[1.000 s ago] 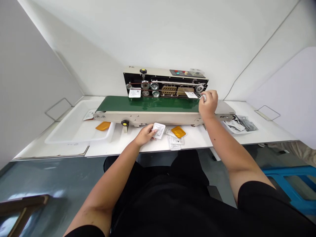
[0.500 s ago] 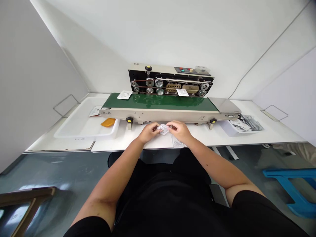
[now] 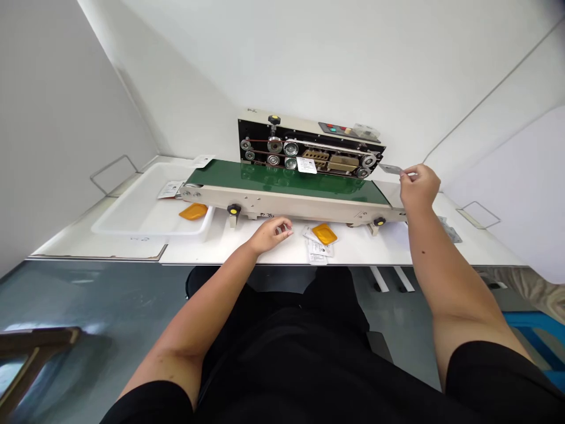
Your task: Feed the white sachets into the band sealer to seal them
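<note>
My right hand (image 3: 419,185) is raised at the right end of the band sealing machine (image 3: 309,144). Its thumb and fingers pinch a small flat pouch (image 3: 391,169), which reaches toward the rollers. My left hand (image 3: 271,234) hovers over the table just before the conveyor, its fingers curled loosely and apart with nothing in them. Right of it, an orange dish-shaped piece (image 3: 324,234) lies on white printed pouches (image 3: 318,252). One printed pouch (image 3: 306,165) hangs in the machine's sealing line above the green belt (image 3: 273,181); another pouch (image 3: 203,161) is at the belt's left end.
A white plastic tray (image 3: 128,228) at the left holds a printed pouch (image 3: 170,189) and an orange piece (image 3: 193,211). A bin of pouches (image 3: 450,231) is partly hidden behind my right forearm. A blue stool (image 3: 536,335) stands on the floor at the right.
My right hand has moved right and up, carrying the pouch to the machine's right end. My left hand has let go of it. The pouches on the belt have travelled left.
</note>
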A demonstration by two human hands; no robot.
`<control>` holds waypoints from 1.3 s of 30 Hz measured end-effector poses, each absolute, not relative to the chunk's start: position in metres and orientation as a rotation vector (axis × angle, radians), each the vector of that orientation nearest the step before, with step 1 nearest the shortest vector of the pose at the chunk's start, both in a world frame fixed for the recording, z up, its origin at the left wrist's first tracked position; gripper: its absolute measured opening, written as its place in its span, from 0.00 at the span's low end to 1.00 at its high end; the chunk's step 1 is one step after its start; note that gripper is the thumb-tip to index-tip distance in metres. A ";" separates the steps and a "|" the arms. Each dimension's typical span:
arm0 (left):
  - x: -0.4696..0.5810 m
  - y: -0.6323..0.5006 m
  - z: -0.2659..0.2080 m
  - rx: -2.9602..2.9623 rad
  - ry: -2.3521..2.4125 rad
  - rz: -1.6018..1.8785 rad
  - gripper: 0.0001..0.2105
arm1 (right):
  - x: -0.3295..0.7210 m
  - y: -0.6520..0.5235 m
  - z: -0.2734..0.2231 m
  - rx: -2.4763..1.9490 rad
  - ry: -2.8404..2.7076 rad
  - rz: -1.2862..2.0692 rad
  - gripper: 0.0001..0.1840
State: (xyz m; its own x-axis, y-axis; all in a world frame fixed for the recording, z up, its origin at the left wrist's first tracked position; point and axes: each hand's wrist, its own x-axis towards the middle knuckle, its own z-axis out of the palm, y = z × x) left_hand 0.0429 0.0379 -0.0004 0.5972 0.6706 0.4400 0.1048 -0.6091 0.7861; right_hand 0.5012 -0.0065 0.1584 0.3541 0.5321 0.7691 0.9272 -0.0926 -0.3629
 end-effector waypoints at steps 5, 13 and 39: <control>0.042 0.040 -0.002 2.094 0.635 0.980 0.12 | 0.500 0.021 0.149 -1.940 -1.369 -0.636 0.03; 0.042 0.042 -0.002 2.108 0.640 0.987 0.12 | 0.492 0.033 0.136 -1.942 -1.362 -0.661 0.03; 0.046 0.038 0.001 2.222 0.627 0.863 0.11 | 0.307 -0.087 -0.018 -1.624 -1.777 -0.036 0.26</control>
State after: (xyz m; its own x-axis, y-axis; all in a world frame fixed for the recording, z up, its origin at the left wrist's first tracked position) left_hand 0.0458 0.0384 0.0011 0.6666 0.6272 0.4028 0.1885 -0.6647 0.7230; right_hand 0.3069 -0.0870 -0.0182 0.0501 0.8577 0.5118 0.8778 0.2066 -0.4322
